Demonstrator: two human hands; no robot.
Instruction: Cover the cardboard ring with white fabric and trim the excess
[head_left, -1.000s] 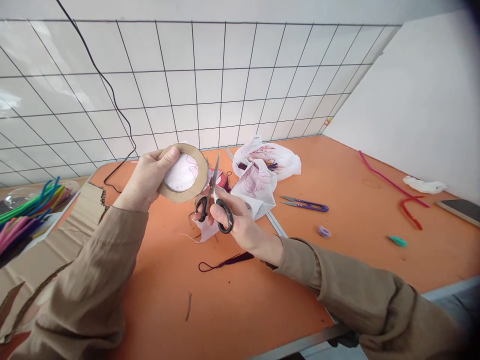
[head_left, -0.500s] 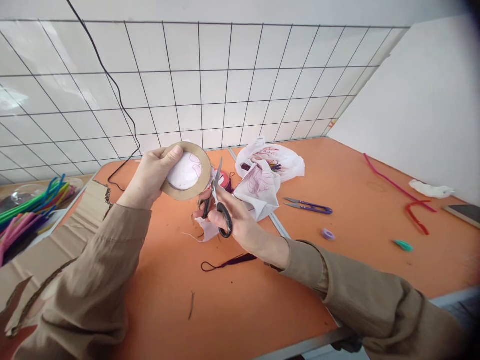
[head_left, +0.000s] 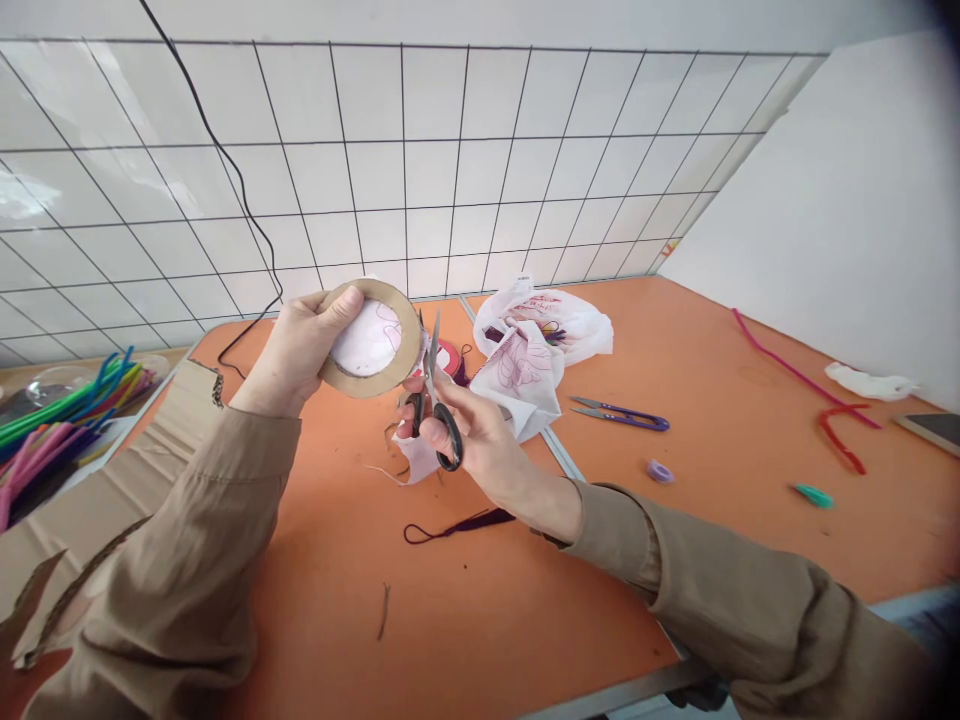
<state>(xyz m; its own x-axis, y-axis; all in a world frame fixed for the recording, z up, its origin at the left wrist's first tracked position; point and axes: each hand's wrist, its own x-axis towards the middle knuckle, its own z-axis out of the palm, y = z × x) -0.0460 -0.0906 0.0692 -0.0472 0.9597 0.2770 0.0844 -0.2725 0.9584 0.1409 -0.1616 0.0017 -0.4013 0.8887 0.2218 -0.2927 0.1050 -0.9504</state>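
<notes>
My left hand (head_left: 304, 335) pinches a round cardboard ring (head_left: 386, 375) by its left edge, thumb on the front face. White fabric (head_left: 365, 340) with pink line drawing fills the ring's opening. In my right hand (head_left: 480, 435) is a pair of black-handled scissors (head_left: 448, 435), fingers through the loops and blades pointing up. The blades stand at the ring's right edge; whether they touch fabric there I cannot tell. Below the hands lies a white fabric scrap (head_left: 418, 462). A dark tassel (head_left: 472, 522) rests nearer to me on the table.
Patterned white cloth (head_left: 517, 370) and a plastic bag (head_left: 589, 330) lie behind my right hand. Thread snips (head_left: 621, 415), a purple ring-shaped piece (head_left: 660, 471) and a green piece (head_left: 814, 496) are to the right. Cut cardboard (head_left: 142, 450) and colourful pipe cleaners (head_left: 60, 430) are at left.
The scissor blades have moved closer together and stand a little more upright beside the ring. The ring and my left hand have barely moved.
</notes>
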